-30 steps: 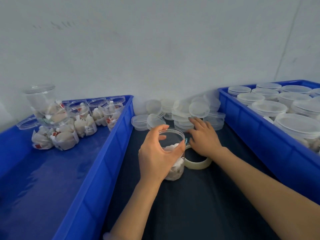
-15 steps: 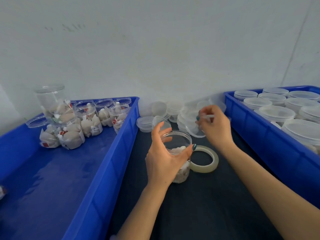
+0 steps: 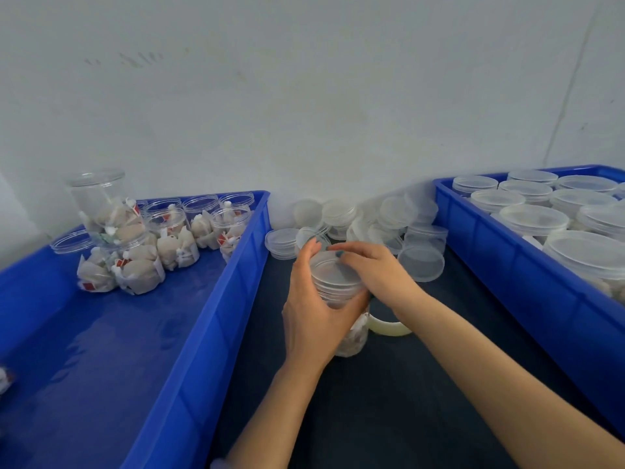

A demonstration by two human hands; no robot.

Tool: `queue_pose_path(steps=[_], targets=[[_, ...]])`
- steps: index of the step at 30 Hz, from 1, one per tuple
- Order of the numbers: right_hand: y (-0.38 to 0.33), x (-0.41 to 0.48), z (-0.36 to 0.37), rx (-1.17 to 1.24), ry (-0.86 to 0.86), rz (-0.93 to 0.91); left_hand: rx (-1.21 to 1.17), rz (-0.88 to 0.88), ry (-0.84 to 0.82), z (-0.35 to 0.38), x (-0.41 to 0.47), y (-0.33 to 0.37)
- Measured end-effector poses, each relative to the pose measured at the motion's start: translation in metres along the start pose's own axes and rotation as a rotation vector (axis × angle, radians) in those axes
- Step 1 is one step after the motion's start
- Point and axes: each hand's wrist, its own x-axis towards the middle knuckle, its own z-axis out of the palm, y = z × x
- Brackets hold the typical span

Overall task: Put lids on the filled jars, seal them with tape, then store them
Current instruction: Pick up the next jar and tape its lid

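Our left hand (image 3: 313,313) curls its fingers round the jar (image 3: 351,338). Our right hand (image 3: 377,274) grips the lid (image 3: 333,277) atop it.

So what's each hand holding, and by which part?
Left hand grips the filled jar round its upper wall; right hand holds the lid by its edge on the jar's mouth.

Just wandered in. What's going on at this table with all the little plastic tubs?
A person is capping a filled jar. Their left hand grips it on the dark table while the right hand holds a clear lid onto its mouth. A tape roll lies just beside it. Open filled jars sit in the left blue bin, lidded jars in the right blue bin.
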Motion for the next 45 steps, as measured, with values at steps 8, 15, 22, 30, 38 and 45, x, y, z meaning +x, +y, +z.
queue_pose_path(steps=[8,15,22,30,38,45], targets=[[0.053,-0.037,-0.006,0.289,-0.098,-0.234,-0.156,0.03,-0.051,-0.001,-0.003,-0.001],[0.079,-0.032,-0.008,0.093,-0.21,-0.277,-0.247,0.03,-0.09,-0.008,-0.002,-0.002],[0.095,-0.034,0.009,0.047,-0.043,-0.373,-0.152,0.111,-0.034,-0.004,-0.004,0.002],[0.084,-0.041,0.011,-0.138,0.179,-0.529,-0.236,0.078,0.083,-0.004,-0.008,0.011],[0.077,-0.046,0.001,-0.446,0.333,-0.491,-0.279,0.029,-0.161,-0.018,-0.001,0.011],[0.074,-0.045,-0.002,-0.777,0.572,-0.572,-0.259,-0.151,-0.243,-0.011,-0.006,0.012]])
